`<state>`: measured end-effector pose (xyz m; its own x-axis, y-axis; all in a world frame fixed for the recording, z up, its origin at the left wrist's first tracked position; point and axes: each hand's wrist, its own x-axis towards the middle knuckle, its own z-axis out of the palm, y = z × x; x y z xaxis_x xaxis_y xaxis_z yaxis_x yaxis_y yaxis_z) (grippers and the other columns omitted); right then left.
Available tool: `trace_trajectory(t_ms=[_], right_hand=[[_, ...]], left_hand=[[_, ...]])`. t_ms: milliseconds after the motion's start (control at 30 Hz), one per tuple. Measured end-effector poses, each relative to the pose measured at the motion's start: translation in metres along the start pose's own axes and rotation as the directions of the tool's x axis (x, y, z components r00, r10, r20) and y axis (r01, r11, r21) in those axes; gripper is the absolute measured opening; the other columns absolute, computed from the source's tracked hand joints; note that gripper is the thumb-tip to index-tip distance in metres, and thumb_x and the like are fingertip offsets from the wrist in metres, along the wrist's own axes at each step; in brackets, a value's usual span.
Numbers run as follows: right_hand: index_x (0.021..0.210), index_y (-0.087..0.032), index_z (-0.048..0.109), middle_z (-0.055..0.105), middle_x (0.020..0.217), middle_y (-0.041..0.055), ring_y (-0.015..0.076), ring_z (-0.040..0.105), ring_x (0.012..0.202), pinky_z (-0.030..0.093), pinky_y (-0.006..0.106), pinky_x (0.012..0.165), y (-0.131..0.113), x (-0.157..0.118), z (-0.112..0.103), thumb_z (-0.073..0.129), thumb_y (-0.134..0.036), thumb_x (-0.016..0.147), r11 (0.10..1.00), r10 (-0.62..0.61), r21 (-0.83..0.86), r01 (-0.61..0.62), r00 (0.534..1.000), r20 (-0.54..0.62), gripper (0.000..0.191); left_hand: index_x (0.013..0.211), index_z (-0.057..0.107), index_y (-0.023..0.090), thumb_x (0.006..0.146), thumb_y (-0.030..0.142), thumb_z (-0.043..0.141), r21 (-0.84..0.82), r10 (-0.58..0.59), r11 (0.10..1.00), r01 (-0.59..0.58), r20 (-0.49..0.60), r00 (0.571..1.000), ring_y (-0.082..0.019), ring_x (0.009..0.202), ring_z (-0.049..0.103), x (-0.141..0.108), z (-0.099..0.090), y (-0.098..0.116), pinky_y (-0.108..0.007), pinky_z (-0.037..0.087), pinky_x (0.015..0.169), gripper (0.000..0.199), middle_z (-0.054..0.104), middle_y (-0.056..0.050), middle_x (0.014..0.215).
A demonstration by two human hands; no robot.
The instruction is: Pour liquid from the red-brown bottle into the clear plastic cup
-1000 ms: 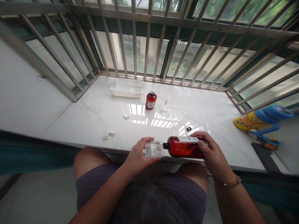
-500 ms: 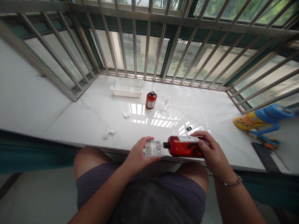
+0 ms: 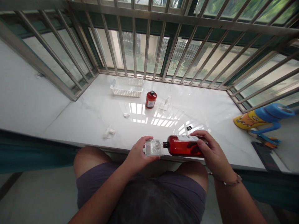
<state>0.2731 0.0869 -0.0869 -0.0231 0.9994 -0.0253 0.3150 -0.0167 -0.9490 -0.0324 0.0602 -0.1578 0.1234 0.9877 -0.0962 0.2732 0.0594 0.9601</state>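
My left hand (image 3: 139, 154) is closed around a clear, square-sided glass bottle (image 3: 153, 148), its opening turned to the right. In my right hand (image 3: 211, 152) lies a red-brown bottle (image 3: 181, 148) with a white label, tipped on its side. Its black threaded neck points left at the mouth of the clear bottle; whether the two touch I cannot tell. A small black cap (image 3: 189, 128) rests on the counter beyond the tipped bottle. Farther back stands a second red-brown bottle (image 3: 150, 100), upright with its black cap on.
A white perforated basket (image 3: 127, 88) sits near the window bars. Clear and white small pieces (image 3: 165, 104) lie beside the upright bottle, and crumpled white bits (image 3: 109, 132) lie at left. A blue and yellow water bottle (image 3: 263, 115) and a dark phone (image 3: 265, 156) are at right.
Both hands and the two held bottles stay almost in place. The tipped bottle has shifted very slightly up in view.
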Motion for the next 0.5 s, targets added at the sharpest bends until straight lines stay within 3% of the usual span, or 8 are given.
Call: trace_trajectory(t_ms=[500], right_hand=[[0.120, -0.026, 0.070, 0.073, 0.093, 0.0041, 0.0176, 0.072, 0.077, 0.064, 0.023, 0.064, -0.0010, 0.0003, 0.0000, 0.068, -0.057, 0.101, 1.000, -0.003, 0.012, 0.003, 1.000, 0.004, 0.037]], left_hand=[[0.137, 0.063, 0.030, 0.069, 0.031, 0.101, 0.003, -0.004, 1.000, 0.004, -0.001, 1.000, -0.032, 0.127, 0.068, -0.0006, 0.0000, -0.0024, -0.045, 0.058, 0.107, 0.078, 0.069, -0.007, 0.141]])
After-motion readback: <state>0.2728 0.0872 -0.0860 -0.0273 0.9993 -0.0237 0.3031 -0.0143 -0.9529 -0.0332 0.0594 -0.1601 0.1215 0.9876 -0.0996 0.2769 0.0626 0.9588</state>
